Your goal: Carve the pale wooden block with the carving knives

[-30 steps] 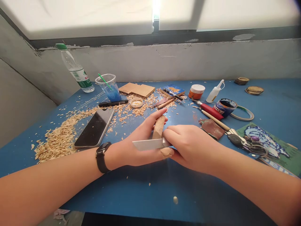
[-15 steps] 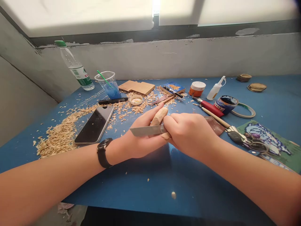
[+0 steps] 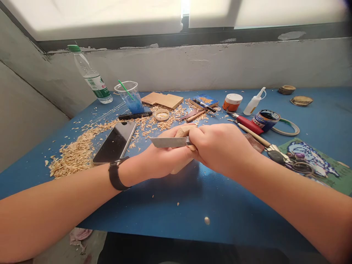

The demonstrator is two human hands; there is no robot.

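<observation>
My left hand is wrapped round a pale piece of carved wood, which shows above the fingers and again below the palm. In my closed right hand is the handle of a carving knife; the fist hides most of that handle. The flat steel blade points left across the front of the wood, over my left thumb. Both hands meet above the middle of the blue table. Whether the edge bites into the wood cannot be made out.
Wood shavings are heaped at the left beside a phone. Behind stand a water bottle and a plastic cup. Towards the right lie a red-handled tool, an open ink jar, a tape roll and keys.
The wood has tilted and slid in my left hand, so its lower end now shows beneath the palm. Both hands sit slightly higher in view, and the knife has moved up with them.
</observation>
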